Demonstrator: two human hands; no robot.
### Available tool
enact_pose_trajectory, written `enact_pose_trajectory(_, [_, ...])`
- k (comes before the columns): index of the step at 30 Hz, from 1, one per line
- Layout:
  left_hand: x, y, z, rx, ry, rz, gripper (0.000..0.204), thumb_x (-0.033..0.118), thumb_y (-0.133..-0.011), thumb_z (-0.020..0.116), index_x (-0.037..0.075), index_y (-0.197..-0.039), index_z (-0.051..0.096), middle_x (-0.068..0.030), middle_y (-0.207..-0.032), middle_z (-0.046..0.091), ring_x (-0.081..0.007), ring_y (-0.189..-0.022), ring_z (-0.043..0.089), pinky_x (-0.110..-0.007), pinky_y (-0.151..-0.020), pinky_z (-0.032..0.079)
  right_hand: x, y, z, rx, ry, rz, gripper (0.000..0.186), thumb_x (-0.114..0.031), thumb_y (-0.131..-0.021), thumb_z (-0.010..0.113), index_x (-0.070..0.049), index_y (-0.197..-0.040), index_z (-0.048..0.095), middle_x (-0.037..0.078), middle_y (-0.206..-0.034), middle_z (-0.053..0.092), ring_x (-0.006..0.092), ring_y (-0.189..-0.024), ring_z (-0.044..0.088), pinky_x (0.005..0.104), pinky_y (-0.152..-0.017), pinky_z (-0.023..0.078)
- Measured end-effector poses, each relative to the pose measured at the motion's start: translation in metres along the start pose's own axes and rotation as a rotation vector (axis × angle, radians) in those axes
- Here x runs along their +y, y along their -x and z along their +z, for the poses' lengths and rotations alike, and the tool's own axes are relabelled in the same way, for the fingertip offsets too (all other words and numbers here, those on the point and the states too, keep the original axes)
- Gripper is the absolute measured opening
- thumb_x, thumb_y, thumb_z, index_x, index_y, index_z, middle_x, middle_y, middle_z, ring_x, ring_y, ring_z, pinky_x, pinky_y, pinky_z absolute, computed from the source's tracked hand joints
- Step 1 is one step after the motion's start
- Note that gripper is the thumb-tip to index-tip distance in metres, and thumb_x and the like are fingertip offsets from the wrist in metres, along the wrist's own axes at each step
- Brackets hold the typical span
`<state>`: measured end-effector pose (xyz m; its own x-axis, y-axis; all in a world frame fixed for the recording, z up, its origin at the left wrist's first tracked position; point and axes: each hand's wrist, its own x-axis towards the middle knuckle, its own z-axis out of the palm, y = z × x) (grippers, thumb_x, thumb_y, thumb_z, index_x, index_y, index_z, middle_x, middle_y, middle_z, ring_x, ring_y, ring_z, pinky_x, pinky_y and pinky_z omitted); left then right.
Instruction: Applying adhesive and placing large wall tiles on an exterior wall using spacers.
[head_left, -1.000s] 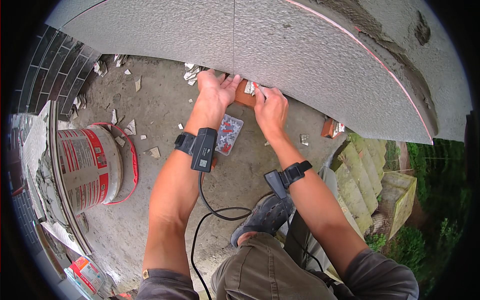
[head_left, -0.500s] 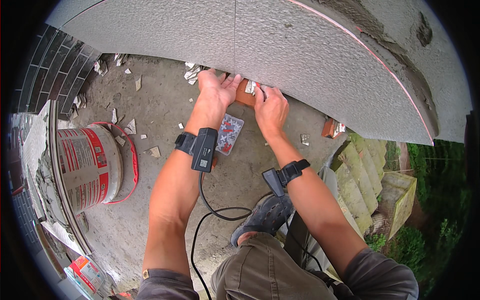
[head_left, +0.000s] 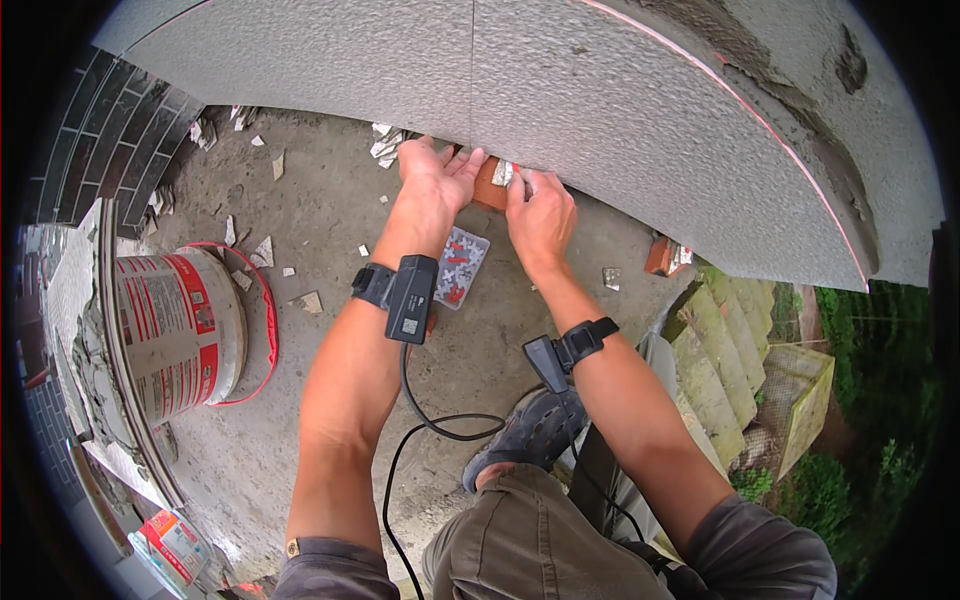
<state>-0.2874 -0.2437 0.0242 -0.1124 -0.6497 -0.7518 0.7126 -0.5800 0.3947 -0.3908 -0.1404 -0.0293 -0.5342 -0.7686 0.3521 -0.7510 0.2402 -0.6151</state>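
Note:
My left hand [head_left: 436, 178] is palm up at the lower edge of the grey textured panel [head_left: 360, 60], fingers loosely bent and apart, with nothing visible in them. Just right of it, my right hand [head_left: 541, 220] pinches a small red piece [head_left: 516, 169], likely a wedge, beside pale tile chips [head_left: 502, 172] on an orange brick [head_left: 485, 192] under the panel's edge. Below the brick, between my forearms, a clear plastic box [head_left: 458, 275] holds white cross spacers and red pieces.
A bucket [head_left: 177, 335] with red handle and a mortar-smeared board [head_left: 90, 340] stand left, by a dark brick wall [head_left: 100, 140]. Broken tile bits [head_left: 263, 253] litter the concrete floor. Another brick [head_left: 660, 255] supports the panel rightward; mossy sheets [head_left: 715, 365] and greenery lie beyond.
Both hands have shifted very slightly within the same spot at the panel's edge; otherwise little differs.

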Motion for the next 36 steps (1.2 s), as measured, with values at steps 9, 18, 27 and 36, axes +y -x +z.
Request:
enact_pose_trajectory(9, [0.002, -0.033, -0.015, -0.026, 0.043, -0.089, 0.064, 0.028, -0.107, 0.030, 0.011, -0.164, 0.006, -0.0199, -0.164, 0.019, -0.0381, -0.138, 0.041, -0.048, -0.108, 0.047, -0.005, 0.000, 0.004, -0.008, -0.020, 0.062, 0.017, -0.020, -0.092, 0.068, -0.004, -0.089, 0.071, 0.016, -0.091, 0.070, 0.0410, -0.080, 0.068, 0.0512, -0.070, 0.052])
enact_pose_trajectory(18, [0.002, -0.034, -0.015, -0.035, 0.050, -0.095, 0.064, 0.028, -0.107, 0.030, 0.012, -0.164, 0.005, -0.0201, -0.165, 0.018, -0.0381, -0.139, 0.040, -0.048, -0.109, 0.046, -0.006, -0.001, 0.004, 0.023, -0.071, 0.080, 0.014, -0.017, -0.090, 0.070, -0.004, -0.090, 0.073, 0.016, -0.089, 0.071, 0.0404, -0.079, 0.068, 0.0507, -0.069, 0.052])
enact_pose_trajectory(27, [0.000, -0.022, -0.009, -0.035, 0.048, -0.071, 0.066, 0.029, -0.107, 0.032, 0.011, -0.164, 0.005, -0.0201, -0.166, 0.015, -0.0406, -0.147, 0.031, -0.050, -0.114, 0.042, -0.002, -0.002, 0.006, 0.031, -0.081, 0.086, 0.015, -0.018, -0.091, 0.069, -0.003, -0.090, 0.073, 0.018, -0.090, 0.071, 0.0409, -0.080, 0.068, 0.0502, -0.071, 0.052])
enact_pose_trajectory(36, [0.000, -0.020, -0.006, 0.018, 0.062, -0.068, 0.060, 0.032, -0.109, 0.036, -0.007, -0.154, 0.022, -0.0247, -0.148, 0.034, -0.0391, -0.133, 0.043, -0.047, -0.111, 0.046, -0.004, -0.003, 0.005, 0.046, -0.059, 0.075, 0.016, -0.019, -0.091, 0.069, -0.004, -0.088, 0.073, 0.017, -0.089, 0.071, 0.0402, -0.080, 0.068, 0.0496, -0.071, 0.052])
